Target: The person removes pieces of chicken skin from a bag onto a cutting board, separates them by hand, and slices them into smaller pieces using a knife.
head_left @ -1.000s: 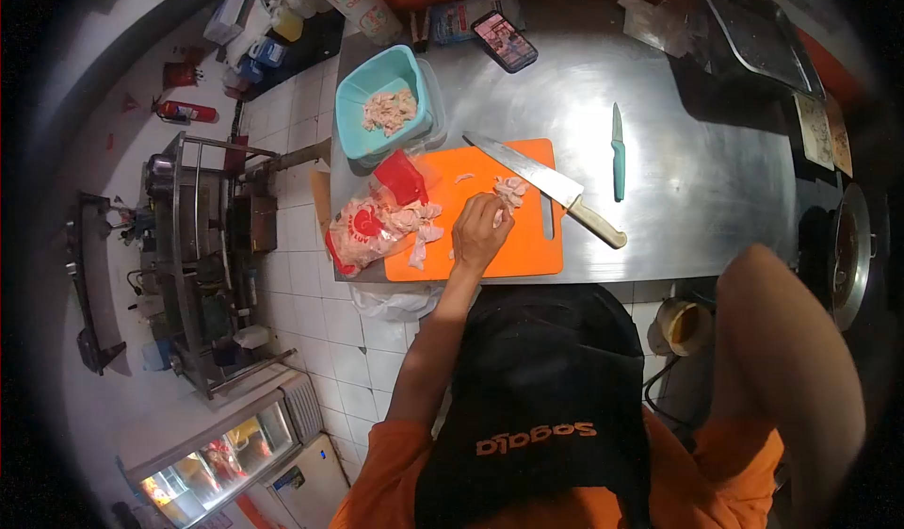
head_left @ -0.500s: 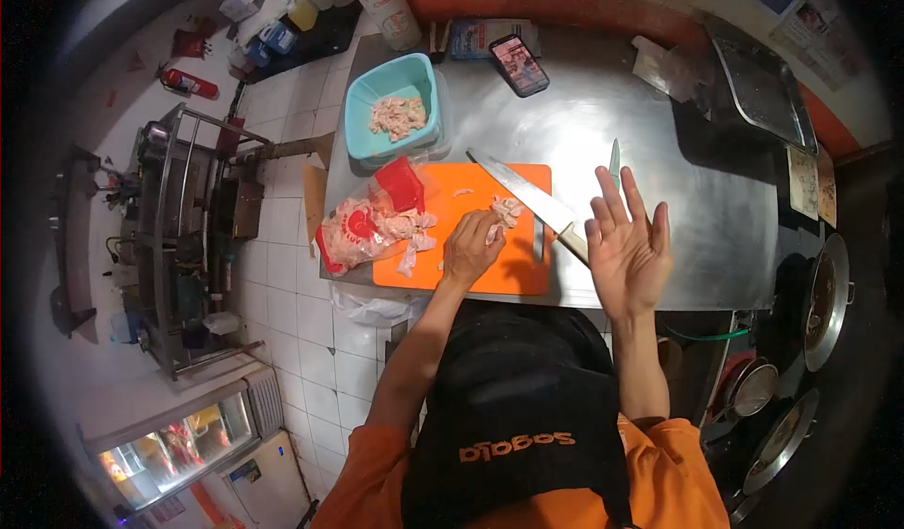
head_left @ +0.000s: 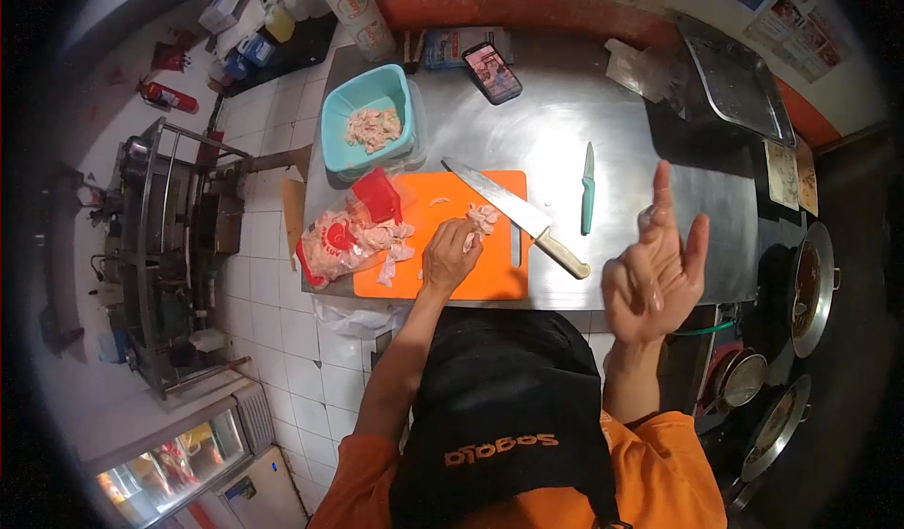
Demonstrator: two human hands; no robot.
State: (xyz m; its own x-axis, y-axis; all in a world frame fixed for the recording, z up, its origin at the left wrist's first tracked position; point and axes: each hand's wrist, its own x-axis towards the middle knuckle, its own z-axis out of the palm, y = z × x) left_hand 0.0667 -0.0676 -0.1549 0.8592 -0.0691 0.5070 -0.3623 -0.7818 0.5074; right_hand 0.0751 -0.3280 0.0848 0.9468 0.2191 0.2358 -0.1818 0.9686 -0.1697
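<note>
The raw meat piece (head_left: 482, 216) lies on the orange cutting board (head_left: 471, 275), pinched by the left hand (head_left: 450, 258). The right hand (head_left: 656, 270) hangs empty beside the board, fingers spread (one pointing up). The big knife (head_left: 513, 214) on the board could nick that close hand. Fingertips are hidden.

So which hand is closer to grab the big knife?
Probably the right hand: it's empty and raised in the air on the same side as the knife handle. The left hand is busy pressing the meat on the board.
</note>
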